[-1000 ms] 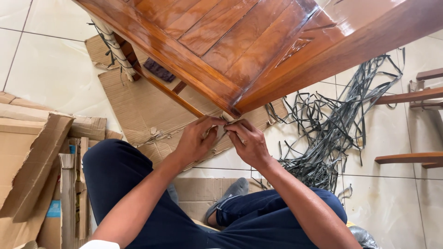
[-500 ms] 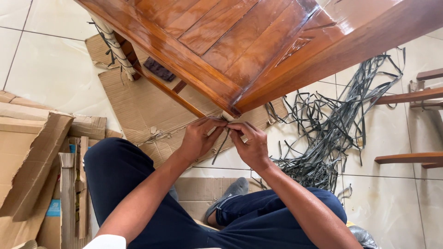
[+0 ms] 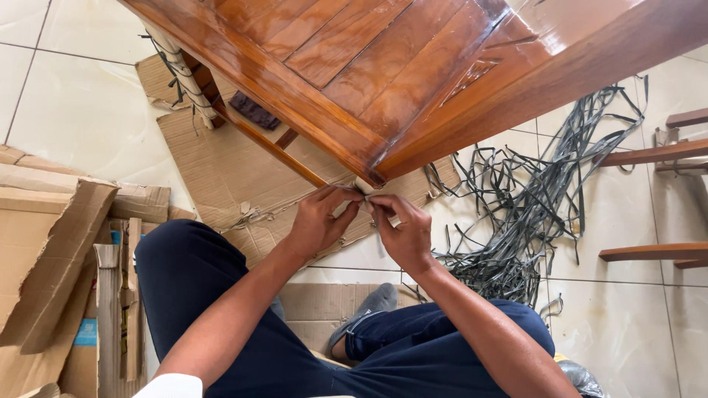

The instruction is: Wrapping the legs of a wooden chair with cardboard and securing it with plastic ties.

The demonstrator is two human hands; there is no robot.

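While both thumbs and forefingers pinch together just below the wooden table's corner (image 3: 376, 175), left hand (image 3: 318, 221) and right hand (image 3: 402, 232) grip its wrapped leg (image 3: 362, 186), apparently working the packing loose.

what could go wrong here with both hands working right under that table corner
1. The left hand and right hand pinch something small just under the wooden table corner; a slip could knock knuckles on its edge.
2. The tangle of dark straps lies on the floor beside the right leg and could snag a foot.
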